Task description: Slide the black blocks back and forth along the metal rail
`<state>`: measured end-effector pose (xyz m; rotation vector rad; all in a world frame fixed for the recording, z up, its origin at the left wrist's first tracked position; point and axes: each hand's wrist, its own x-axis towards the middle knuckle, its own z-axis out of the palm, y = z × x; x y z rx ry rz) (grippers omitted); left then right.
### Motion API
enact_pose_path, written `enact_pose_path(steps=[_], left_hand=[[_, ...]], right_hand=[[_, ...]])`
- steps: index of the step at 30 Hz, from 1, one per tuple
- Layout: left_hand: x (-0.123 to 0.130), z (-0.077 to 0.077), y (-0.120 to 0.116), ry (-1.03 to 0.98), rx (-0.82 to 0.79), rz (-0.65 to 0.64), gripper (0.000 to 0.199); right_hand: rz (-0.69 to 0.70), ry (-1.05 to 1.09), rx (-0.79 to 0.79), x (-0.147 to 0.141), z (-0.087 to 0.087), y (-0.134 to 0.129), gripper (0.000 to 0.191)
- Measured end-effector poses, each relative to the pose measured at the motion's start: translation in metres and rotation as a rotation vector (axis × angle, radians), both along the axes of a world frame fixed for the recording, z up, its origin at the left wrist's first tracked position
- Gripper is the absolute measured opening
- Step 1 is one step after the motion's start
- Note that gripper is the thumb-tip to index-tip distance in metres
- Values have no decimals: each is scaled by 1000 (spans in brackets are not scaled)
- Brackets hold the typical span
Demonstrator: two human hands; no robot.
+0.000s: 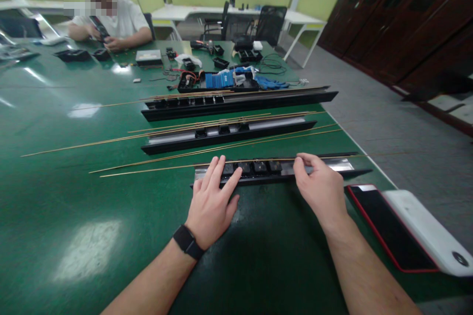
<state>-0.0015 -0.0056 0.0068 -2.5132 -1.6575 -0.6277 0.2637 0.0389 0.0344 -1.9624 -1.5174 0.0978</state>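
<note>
The nearest black channel lies across the green table, with several small black blocks inside it. A thin brass-coloured rod runs along its back edge and sticks out to the left. My left hand rests on the channel's left end, fingers spread over the rod and the leftmost block. Thumb and forefinger of my right hand are pinched on the rod near the channel's right part. Behind are a middle channel with dark blocks and a far channel, with more thin rods around them.
A red-edged phone-like device and a white device lie at the right edge. A black tray holds blue items beyond the channels. A person sits across the table, holding a dark object.
</note>
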Motion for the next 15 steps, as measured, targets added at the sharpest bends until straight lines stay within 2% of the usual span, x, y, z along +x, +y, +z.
enact_pose_path(steps=[6, 15], left_hand=[[0, -1, 0, 1, -4, 3, 64], [1, -1, 1, 14, -5, 3, 64]], right_hand=[[-10, 18, 18, 1, -2, 0, 41], [79, 50, 32, -2, -2, -2, 39]])
